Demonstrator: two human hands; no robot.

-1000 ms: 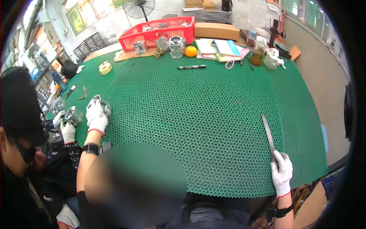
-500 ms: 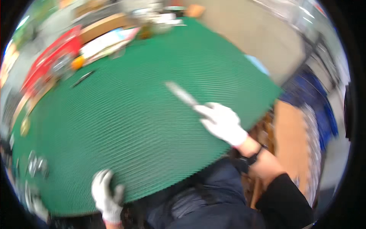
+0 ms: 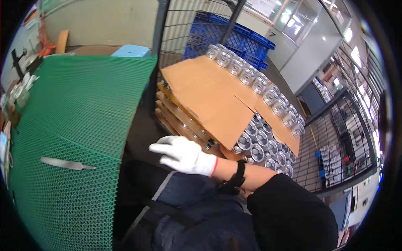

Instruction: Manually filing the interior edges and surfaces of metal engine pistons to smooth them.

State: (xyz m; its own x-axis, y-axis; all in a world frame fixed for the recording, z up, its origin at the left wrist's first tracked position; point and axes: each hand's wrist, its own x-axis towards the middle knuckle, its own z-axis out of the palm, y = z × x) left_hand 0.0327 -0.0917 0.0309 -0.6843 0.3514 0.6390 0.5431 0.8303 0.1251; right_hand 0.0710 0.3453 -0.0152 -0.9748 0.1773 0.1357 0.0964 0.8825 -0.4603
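My right hand [image 3: 182,154], in a white glove with a red cuff edge, hangs in front of my body between the table and a stack of cardboard. Its fingers are apart and hold nothing. On the green mesh mat [image 3: 83,104] to the left lies a flat grey metal file [image 3: 63,163], its narrow tang pointing toward my right hand. The hand is clear of both the file and the mat. My left hand is out of view.
Cardboard sheets [image 3: 209,96] on the right carry rows of round silver metal parts [image 3: 261,140]. Blue plastic crates [image 3: 228,37] and a wire mesh cage [image 3: 173,37] stand behind. A light blue stool [image 3: 130,51] is beyond the table's far edge.
The view has swung right, toward the cardboard stack. My right hand has let go of the file, which now lies on the mat, and has left the table. My left hand has gone from view.
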